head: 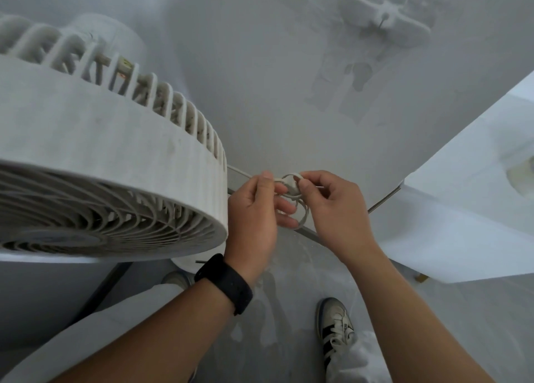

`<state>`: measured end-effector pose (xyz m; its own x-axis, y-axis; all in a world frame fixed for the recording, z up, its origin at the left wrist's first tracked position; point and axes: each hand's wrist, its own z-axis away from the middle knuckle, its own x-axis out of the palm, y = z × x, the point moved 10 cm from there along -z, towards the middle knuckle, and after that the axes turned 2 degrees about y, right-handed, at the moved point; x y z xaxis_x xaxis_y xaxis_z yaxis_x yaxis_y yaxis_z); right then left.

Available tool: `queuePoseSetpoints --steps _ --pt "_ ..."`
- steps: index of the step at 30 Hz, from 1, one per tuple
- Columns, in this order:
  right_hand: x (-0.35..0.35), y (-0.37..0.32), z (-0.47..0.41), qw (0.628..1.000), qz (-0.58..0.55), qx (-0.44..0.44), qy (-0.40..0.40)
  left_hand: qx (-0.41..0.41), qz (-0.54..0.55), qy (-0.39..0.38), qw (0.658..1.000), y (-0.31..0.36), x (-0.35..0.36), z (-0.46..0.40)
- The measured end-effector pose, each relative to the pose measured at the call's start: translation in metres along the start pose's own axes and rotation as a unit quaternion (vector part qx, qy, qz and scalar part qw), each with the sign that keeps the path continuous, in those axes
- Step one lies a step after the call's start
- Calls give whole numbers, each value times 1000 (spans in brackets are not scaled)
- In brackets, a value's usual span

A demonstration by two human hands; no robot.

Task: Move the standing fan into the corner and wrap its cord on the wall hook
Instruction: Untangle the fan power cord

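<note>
From the head camera, both hands are up against the wall, working one bundle of pale cord. The left hand, a black watch on its wrist, has thumb and curled fingers closed round the loops. The right hand pinches the top of the same coil between thumb and forefinger, its other fingers bent loosely. I count several loops, perhaps three or four; they overlap too much to be sure. The coil hangs roughly upright, flat to the wall. One fan stands just left of the hands, its round grille tipped towards the camera. One wall hook sits high above, well apart from the cord. Two shoes show below.
</note>
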<state>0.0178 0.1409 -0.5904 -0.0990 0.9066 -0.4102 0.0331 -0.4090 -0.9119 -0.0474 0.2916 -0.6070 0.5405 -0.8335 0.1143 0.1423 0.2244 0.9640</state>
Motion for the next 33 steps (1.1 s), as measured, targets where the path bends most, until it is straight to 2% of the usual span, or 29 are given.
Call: queuePoseSetpoints --steps 5,7,10,12,14,16,21,26,29,33 --pt "2 22 -1 988 -113 105 13 49 23 -21 998 5 7 1" --pt "3 34 -1 987 -91 131 12 84 13 -50 995 9 12 1" --pt "5 36 2 994 25 109 -16 97 11 -83 992 9 18 1" --pt "7 22 2 994 79 53 -46 106 -17 -88 990 9 19 1" --pt "22 8 6 988 90 -3 -127 121 -50 -89 987 12 20 2" --pt "35 6 13 978 86 -10 -191 139 -79 -92 983 15 21 3" --pt "45 11 20 971 55 2 -232 136 -121 -75 980 10 18 -2" --pt "38 9 16 981 -7 7 -193 111 -95 -56 988 8 11 -4" --pt "23 7 8 986 -94 39 -129 113 -99 -18 988 8 2 -6" --pt "1 12 1 973 -204 104 -35 54 -107 29 992 -3 -9 -8"
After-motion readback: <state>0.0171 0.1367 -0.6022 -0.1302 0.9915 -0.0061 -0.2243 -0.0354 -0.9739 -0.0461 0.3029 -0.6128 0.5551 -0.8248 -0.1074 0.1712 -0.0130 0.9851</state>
